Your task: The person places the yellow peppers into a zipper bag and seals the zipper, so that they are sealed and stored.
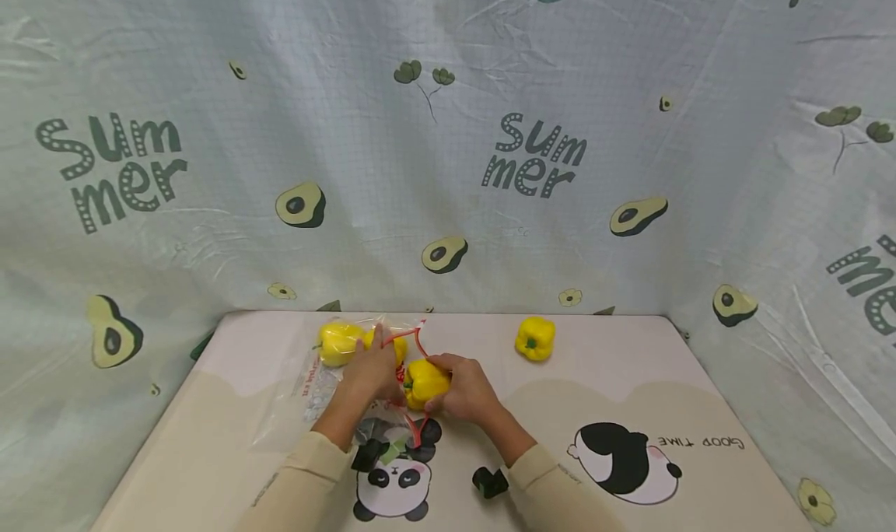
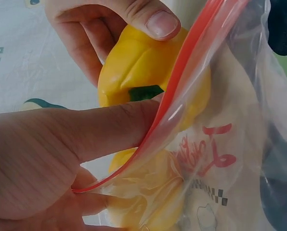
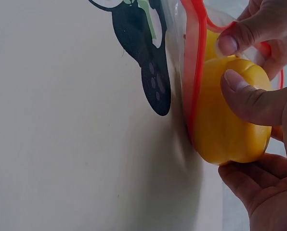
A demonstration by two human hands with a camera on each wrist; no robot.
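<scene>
A clear plastic zip bag [image 2: 235,125] with a red-edged mouth lies on the table, with two yellow bell peppers [image 1: 339,343] inside its far part. My left hand [image 1: 371,372] holds the mouth apart, the thumb against the red edge and the other fingers lower at the bag. In my right hand [image 1: 467,392] is another yellow bell pepper [image 3: 232,113], gripped between thumb and fingers. This pepper sits at the bag's mouth, partly behind the red edge in the left wrist view, its green stem end toward the bag. Part of the left fingers is hidden by the bag.
One more yellow bell pepper [image 1: 536,337] stands alone at the back right of the table. The pale table [image 1: 700,392] bears printed panda and dog pictures. A patterned cloth [image 1: 448,151] hangs behind its far edge.
</scene>
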